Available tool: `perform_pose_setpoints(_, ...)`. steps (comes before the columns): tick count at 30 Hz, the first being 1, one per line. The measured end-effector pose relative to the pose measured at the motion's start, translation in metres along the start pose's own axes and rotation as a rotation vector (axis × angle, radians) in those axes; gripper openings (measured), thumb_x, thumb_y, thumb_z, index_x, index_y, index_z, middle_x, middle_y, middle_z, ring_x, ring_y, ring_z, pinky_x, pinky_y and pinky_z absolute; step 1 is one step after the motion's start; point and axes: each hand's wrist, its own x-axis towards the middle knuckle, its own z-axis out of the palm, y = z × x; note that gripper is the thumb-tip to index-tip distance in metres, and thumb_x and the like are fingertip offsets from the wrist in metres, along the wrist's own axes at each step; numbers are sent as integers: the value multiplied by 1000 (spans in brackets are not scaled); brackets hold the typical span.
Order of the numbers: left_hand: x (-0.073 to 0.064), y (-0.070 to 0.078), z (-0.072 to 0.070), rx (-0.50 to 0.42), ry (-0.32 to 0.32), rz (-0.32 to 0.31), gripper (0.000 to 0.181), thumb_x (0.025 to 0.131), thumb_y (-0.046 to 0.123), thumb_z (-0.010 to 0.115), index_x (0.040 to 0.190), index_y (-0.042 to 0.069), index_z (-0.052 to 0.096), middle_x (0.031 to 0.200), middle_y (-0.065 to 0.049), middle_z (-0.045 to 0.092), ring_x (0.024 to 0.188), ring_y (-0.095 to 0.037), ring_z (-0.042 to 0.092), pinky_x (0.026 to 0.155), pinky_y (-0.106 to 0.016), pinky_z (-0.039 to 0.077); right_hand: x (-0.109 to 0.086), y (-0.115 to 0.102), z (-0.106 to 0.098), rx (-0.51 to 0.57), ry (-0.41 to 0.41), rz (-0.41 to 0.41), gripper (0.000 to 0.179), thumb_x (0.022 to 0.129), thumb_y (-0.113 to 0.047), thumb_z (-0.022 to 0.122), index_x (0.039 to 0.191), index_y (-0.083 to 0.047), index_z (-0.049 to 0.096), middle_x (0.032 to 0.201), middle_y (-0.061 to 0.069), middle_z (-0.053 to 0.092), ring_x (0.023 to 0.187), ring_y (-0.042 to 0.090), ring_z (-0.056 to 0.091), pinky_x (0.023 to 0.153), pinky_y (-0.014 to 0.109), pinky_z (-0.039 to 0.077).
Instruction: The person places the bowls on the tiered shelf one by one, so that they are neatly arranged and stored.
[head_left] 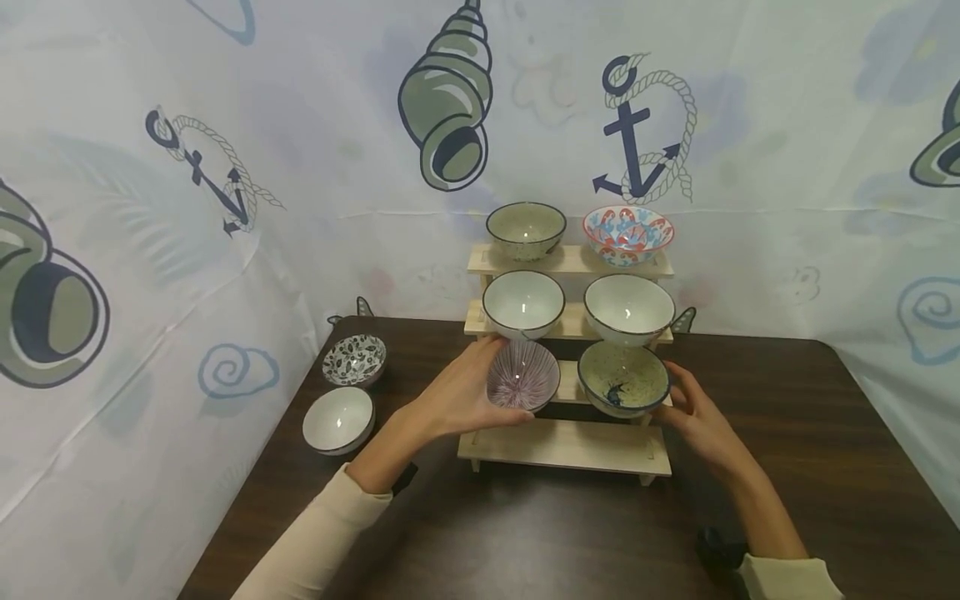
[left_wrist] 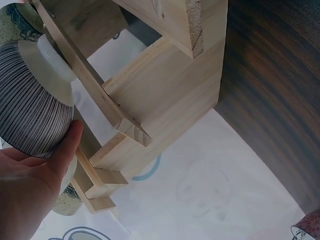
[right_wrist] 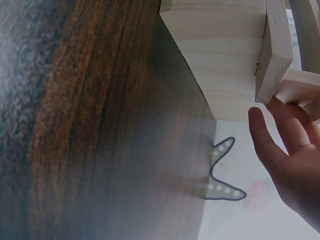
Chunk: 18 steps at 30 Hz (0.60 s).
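Observation:
My left hand (head_left: pixel 461 396) holds a small bowl (head_left: pixel 522 377) with purple stripes inside, thumb along its near side and fingers round its left rim. In the left wrist view its outside shows dark lines and a pale foot, the thumb pressed to the wall. The bowl is at the left of the third tier of a wooden stepped stand (head_left: pixel 562 446). At that tier's right end my right hand (head_left: pixel 701 425) has loosely bent fingers beside a speckled green bowl (head_left: pixel 624 379). In the right wrist view its fingertips (right_wrist: pixel 280 112) reach the board's end, thumb apart.
Two white bowls (head_left: pixel 523 305) stand on the second tier. On top are an olive bowl (head_left: pixel 527 229) and a red-and-blue patterned one (head_left: pixel 628 233). A floral bowl (head_left: pixel 355 360) and a white bowl (head_left: pixel 338 421) sit at the left of the dark table (head_left: pixel 525 533). Printed cloth hangs behind.

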Motion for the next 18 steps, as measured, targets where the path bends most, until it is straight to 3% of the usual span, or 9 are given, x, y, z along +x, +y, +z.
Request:
perform_pose_setpoints(11, 5, -1, -1, -22, -1, 2, 102, 69, 60, 87, 150, 14, 46, 139, -4, 57, 128, -21, 57, 107, -45, 52, 0, 0, -1, -1, 10, 8, 88, 105, -36, 61, 167, -21, 1, 162, 24, 39, 149, 49, 35, 112, 79, 24)
perform_pose_setpoints(18, 2, -3, 3, -80, 2, -24, 101, 71, 60, 88, 152, 17, 44, 150, -3, 46, 130, -20, 56, 107, -44, 52, -1, 1, 1, -14, 13, -15, 87, 106, -35, 59, 167, -15, 2, 161, 26, 39, 146, 50, 39, 112, 78, 27)
